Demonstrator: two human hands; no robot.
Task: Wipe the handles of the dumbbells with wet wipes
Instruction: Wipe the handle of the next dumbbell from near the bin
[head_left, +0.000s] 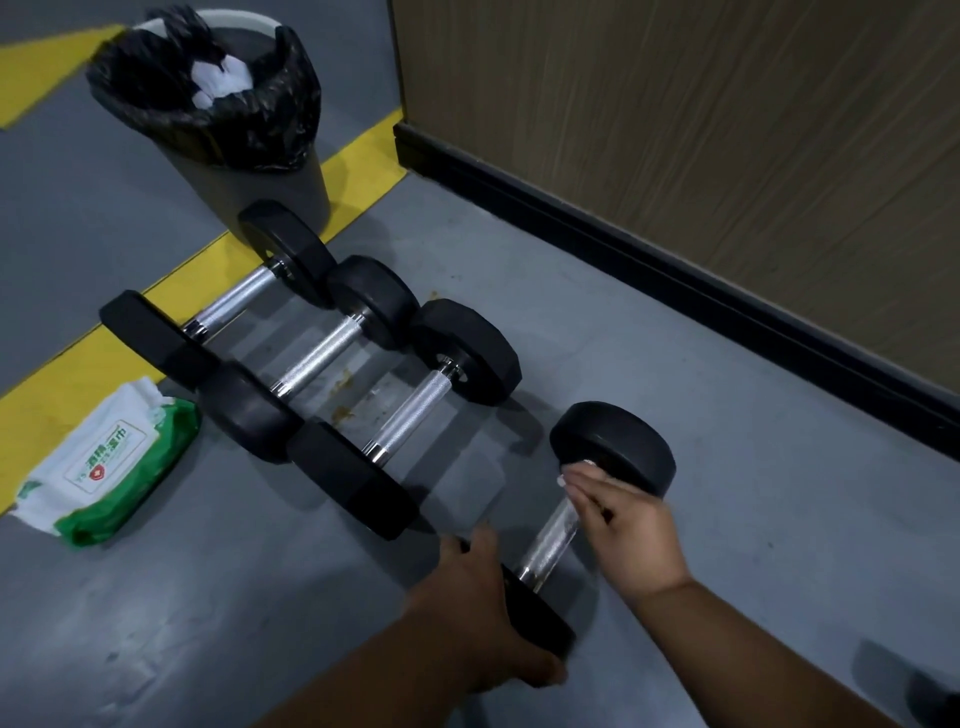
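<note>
Several black dumbbells with knurled chrome handles lie on the grey floor. The nearest dumbbell (618, 447) sits apart from the row, and its handle (550, 540) shows brownish marks near the lower end. My left hand (478, 613) grips its near weight head from the side. My right hand (628, 530) lies over the far end of the handle, fingers together, with a sliver of white wet wipe (565, 477) showing at the fingertips. Three other dumbbells (317, 358) lie side by side to the upper left.
A green and white pack of wet wipes (109, 462) lies on the floor at the left, with its flap open. A grey bin (291, 187) with a black liner holds white wipes. A wooden wall panel (675, 130) with a black baseboard runs along the right. A yellow floor stripe (104, 353) crosses under the row.
</note>
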